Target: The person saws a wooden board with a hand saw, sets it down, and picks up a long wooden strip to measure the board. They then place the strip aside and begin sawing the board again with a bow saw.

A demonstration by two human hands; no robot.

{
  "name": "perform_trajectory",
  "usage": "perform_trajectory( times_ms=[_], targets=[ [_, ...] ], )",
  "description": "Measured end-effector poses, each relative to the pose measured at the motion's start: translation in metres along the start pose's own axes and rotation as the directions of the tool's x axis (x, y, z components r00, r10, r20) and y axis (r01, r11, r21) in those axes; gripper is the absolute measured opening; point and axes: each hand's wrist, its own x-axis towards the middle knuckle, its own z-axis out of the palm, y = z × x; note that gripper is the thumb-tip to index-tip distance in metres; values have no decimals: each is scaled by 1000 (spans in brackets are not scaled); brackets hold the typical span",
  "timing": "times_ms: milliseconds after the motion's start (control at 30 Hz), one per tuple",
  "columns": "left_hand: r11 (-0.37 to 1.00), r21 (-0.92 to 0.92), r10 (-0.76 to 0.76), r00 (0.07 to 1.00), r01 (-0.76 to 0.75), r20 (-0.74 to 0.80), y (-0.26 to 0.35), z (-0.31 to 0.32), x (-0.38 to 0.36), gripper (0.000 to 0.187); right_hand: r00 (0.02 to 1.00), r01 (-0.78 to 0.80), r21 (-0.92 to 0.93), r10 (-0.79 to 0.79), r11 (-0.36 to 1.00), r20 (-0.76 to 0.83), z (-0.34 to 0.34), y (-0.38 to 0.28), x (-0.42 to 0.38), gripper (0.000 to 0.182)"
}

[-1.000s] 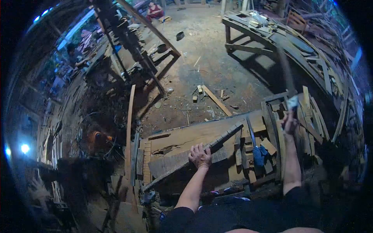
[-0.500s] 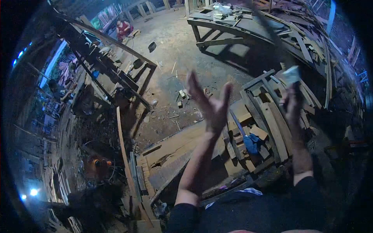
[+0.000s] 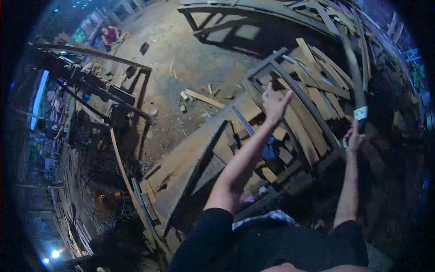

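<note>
if swung carelessly, the long flat grey tool [image 3: 356, 70] gripped by the right hand [image 3: 355, 137] could strike the open left hand [image 3: 275, 106].

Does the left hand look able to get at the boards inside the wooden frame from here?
Likely yes: the left hand is open and close to the boards, with nothing visible in the way, though its height above them is hard to judge.

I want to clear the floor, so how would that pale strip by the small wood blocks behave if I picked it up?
The strip looks straight and unsagging, so it's probably fairly stiff. It's narrow for its length, which suggests it's light. Its near end meets the wide board's edge in this view, so it might catch there.
</note>
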Motion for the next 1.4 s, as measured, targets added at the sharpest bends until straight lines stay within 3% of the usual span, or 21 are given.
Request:
perform_trajectory(
  times_ms=[100,233,400,467,500,533,600,633,700,800,867,900,967,1000,1033,1067,1133,1167,1200,1300,1400],
  targets=[
    [902,-407,-76,982,143,175,-21,-35,-40,65,969,-25,-152,61,988,238,-13,16,-61,33],
    [786,-485,-262,916,385,302,-49,-104,-109,46,759,-494,71,390,867,522,12,12,-161,31],
    [713,-522,-408,883,467,232,-99,-158,-185,41,563,-630,-38,489,776,666,51,30,-230,34],
    [618,-596,-333,858,513,392,-129,-182,-204,28,509,-666,-50,503,744,698,67,53,-234,35],
    [597,-658,-422,877,459,229,-112,-183,-221,29,450,-708,-80,535,702,715,73,62,-235,35],
    [406,-698,-542,770,591,337,-128,-192,-234,35,398,-731,-118,561,672,726,76,67,-234,36],
    [256,-707,-667,650,659,364,-128,-208,-249,46,503,-524,-221,508,823,699,75,97,-227,41],
    [203,-732,-686,628,650,368,-126,-216,-254,48,719,150,-507,258,849,645,71,104,-217,48],
    [92,-772,-634,635,629,441,-144,-233,-256,50,681,578,-529,-10,622,732,62,87,-212,49],
    [118,-865,-507,778,488,370,-130,-268,-235,44,590,760,-378,-317,528,742,71,61,-198,38],
    [131,-904,-337,875,408,346,-81,-282,-200,46,550,279,-230,41,932,834,111,-2,-203,42],
    [147,-903,-275,894,403,355,-65,-279,-176,49,520,304,-196,10,932,854,132,-21,-195,42],
    [23,-798,-459,716,602,526,-29,-254,-112,55,477,-216,-284,354,934,804,168,-56,-178,23],
    [144,-725,-390,712,674,584,-16,-233,-88,60,513,-350,-183,351,919,783,179,-80,-157,30],
    [412,-754,25,821,512,571,12,-198,-74,72,509,-308,-166,310,937,803,214,-42,-72,30],
    [506,-693,166,730,514,663,64,-195,-77,77,212,-727,147,16,671,977,232,8,9,38],
    [593,-552,250,518,587,818,135,-186,-81,87,423,-712,410,-118,570,898,185,-133,-6,64],
    [576,-473,225,427,667,876,149,-175,-73,91,599,-639,423,70,642,798,181,-136,37,82],
    [564,-495,216,460,662,861,144,-161,-64,92,698,-669,598,99,441,709,194,-111,92,94],
    [473,-481,207,438,738,875,128,-146,-55,94,801,-599,774,167,206,575,189,-134,113,101],
    [512,-415,94,432,752,897,114,-138,-62,96,822,-568,767,165,297,545,188,-122,138,96]
  ],
)
